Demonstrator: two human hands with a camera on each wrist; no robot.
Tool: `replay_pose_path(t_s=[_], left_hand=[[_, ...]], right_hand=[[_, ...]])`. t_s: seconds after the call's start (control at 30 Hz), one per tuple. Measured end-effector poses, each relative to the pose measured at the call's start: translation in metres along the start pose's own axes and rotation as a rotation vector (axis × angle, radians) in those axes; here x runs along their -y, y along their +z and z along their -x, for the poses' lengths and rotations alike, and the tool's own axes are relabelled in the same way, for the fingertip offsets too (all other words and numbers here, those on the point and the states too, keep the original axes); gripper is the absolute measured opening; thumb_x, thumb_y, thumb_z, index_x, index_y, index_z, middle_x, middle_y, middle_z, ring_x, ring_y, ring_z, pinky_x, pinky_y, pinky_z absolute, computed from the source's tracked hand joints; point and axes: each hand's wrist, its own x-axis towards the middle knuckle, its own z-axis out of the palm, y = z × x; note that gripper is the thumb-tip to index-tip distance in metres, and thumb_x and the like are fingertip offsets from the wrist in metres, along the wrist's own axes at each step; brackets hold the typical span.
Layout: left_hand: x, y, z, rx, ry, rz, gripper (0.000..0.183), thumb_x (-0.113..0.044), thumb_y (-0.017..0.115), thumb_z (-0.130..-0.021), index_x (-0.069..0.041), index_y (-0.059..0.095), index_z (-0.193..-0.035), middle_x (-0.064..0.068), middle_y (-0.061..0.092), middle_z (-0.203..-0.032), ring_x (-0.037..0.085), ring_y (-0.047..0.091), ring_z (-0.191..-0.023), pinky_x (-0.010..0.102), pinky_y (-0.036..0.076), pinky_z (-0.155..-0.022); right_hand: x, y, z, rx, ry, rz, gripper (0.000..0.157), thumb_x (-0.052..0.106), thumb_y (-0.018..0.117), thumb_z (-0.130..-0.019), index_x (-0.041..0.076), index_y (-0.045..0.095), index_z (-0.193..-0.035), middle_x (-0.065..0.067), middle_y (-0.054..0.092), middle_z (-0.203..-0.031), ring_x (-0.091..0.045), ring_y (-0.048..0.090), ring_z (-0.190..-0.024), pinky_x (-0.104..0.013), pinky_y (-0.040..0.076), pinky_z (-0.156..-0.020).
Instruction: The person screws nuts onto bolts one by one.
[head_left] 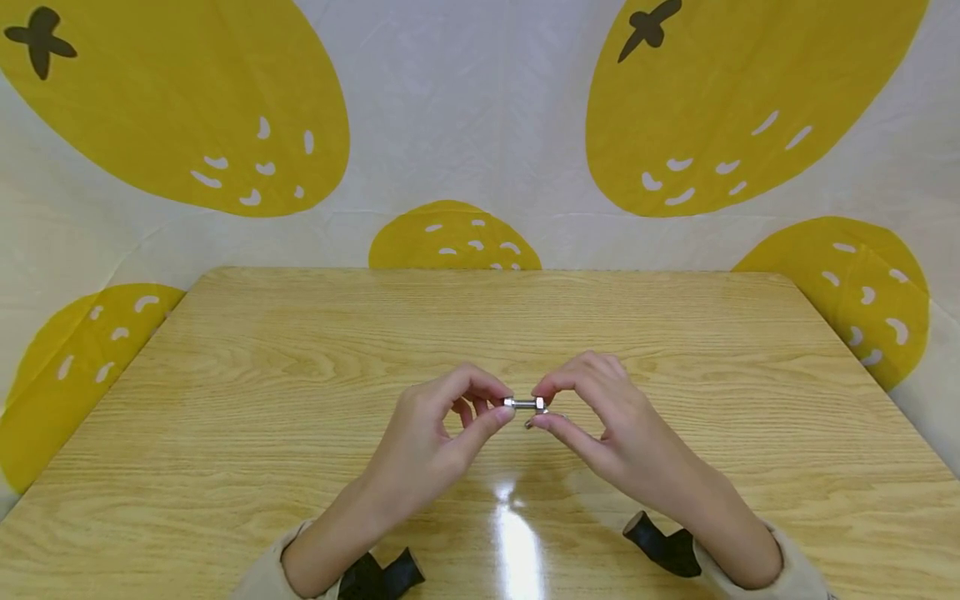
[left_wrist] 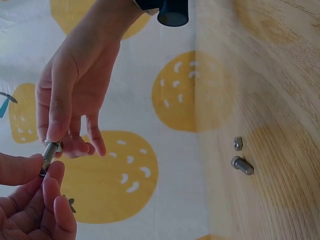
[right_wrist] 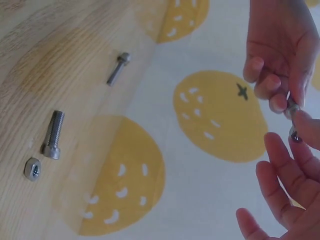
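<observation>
My left hand [head_left: 431,437] pinches one end of a small silver bolt [head_left: 524,404] between thumb and forefinger. At the bolt's other end, the thumb and forefinger of my right hand [head_left: 618,429] pinch a hex nut [head_left: 540,405]. The bolt lies nearly level between the hands, held above the table, with bare shank showing in the middle. In the left wrist view, the nut [left_wrist: 53,145] sits around the threaded part. The fingertips partly cover both ends.
On the wooden table [head_left: 300,333] lie a thick loose bolt [right_wrist: 54,134], a loose nut [right_wrist: 33,170] beside it and a thinner bolt [right_wrist: 118,69]. A white cloth [head_left: 465,108] with yellow fruit prints hangs behind the table.
</observation>
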Motion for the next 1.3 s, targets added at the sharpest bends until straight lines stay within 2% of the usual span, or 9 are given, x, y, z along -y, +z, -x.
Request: replay_pose_path(t_s=[0.13,0.27,0.53,0.6,0.73,0.83,0.93,1.1,1.3], left_hand=[[-0.0001,0.0000,0.0002,0.001,-0.008,-0.001,0.009,-0.012,0.067,-0.086,-0.012,0.063,-0.094,-0.006,0.064,-0.080,0.003,0.053,-0.070,0.019,0.048,-0.060],[0.0002,0.0006,0.0001,-0.004,0.006,0.001,0.009,-0.012,0.067,-0.085,-0.011,0.063,-0.094,-0.006,0.064,-0.079,0.003,0.053,-0.070,0.019,0.048,-0.060],[-0.0003,0.0025,0.0005,-0.004,0.026,-0.008,0.007,-0.013,0.066,-0.086,-0.011,0.063,-0.093,-0.006,0.065,-0.079,0.003,0.053,-0.069,0.019,0.047,-0.059],[-0.0007,0.0023,0.0006,-0.006,0.020,-0.008,0.008,-0.012,0.066,-0.086,-0.011,0.063,-0.093,-0.006,0.065,-0.079,0.003,0.054,-0.069,0.019,0.047,-0.059],[-0.0012,0.0010,0.0006,-0.010,0.008,-0.005,0.009,-0.013,0.067,-0.086,-0.011,0.063,-0.094,-0.006,0.065,-0.081,0.003,0.053,-0.069,0.019,0.048,-0.060],[-0.0011,0.0002,0.0005,-0.010,0.012,-0.008,0.009,-0.013,0.066,-0.086,-0.011,0.063,-0.095,-0.006,0.065,-0.081,0.003,0.053,-0.070,0.019,0.047,-0.060],[-0.0013,-0.0005,0.0004,-0.008,0.010,-0.007,0.009,-0.013,0.066,-0.086,-0.011,0.063,-0.095,-0.006,0.064,-0.081,0.003,0.053,-0.070,0.019,0.047,-0.060],[-0.0002,-0.0003,0.0008,-0.007,0.011,0.003,0.009,-0.013,0.066,-0.086,-0.012,0.063,-0.095,-0.007,0.064,-0.080,0.003,0.053,-0.070,0.019,0.047,-0.061],[-0.0001,-0.0008,0.0009,-0.008,0.009,-0.007,0.009,-0.014,0.066,-0.086,-0.012,0.063,-0.094,-0.007,0.063,-0.080,0.003,0.052,-0.069,0.019,0.047,-0.060]], right_hand=[[-0.0005,0.0006,0.0013,0.005,0.012,0.011,0.019,0.015,0.067,-0.084,0.013,0.060,-0.101,0.006,0.059,-0.098,-0.011,0.049,-0.098,-0.027,0.037,-0.087],[-0.0014,0.0040,0.0021,-0.024,-0.006,0.032,0.012,0.024,0.056,-0.093,0.015,0.061,-0.098,0.008,0.060,-0.095,-0.012,0.047,-0.095,-0.028,0.038,-0.081],[-0.0009,0.0082,0.0003,-0.052,0.012,0.051,0.030,0.019,0.040,-0.101,0.019,0.061,-0.080,0.014,0.059,-0.080,-0.007,0.051,-0.084,-0.029,0.033,-0.088],[-0.0010,0.0068,0.0011,-0.044,0.049,0.051,0.029,0.018,0.041,-0.100,0.020,0.061,-0.080,0.015,0.060,-0.081,-0.006,0.052,-0.085,-0.029,0.034,-0.088],[0.0002,0.0021,0.0027,-0.012,0.106,0.039,0.005,0.020,0.060,-0.091,0.019,0.061,-0.096,0.012,0.061,-0.094,-0.008,0.051,-0.094,-0.032,0.036,-0.087],[0.0016,0.0003,0.0024,0.001,0.078,0.026,0.028,0.018,0.072,-0.081,0.015,0.058,-0.106,0.008,0.060,-0.102,-0.010,0.049,-0.099,-0.032,0.037,-0.088],[0.0017,0.0006,0.0013,-0.012,0.017,0.013,0.026,0.022,0.068,-0.085,0.010,0.057,-0.106,0.004,0.059,-0.102,-0.012,0.050,-0.099,-0.030,0.036,-0.090],[0.0017,0.0024,0.0006,-0.028,-0.015,0.020,0.029,0.035,0.051,-0.095,0.008,0.057,-0.103,0.003,0.060,-0.100,-0.013,0.050,-0.099,-0.030,0.035,-0.092],[0.0023,0.0023,0.0005,-0.005,0.019,0.041,0.018,0.021,0.063,-0.089,0.010,0.057,-0.102,0.004,0.060,-0.099,-0.012,0.049,-0.099,-0.032,0.035,-0.089]])
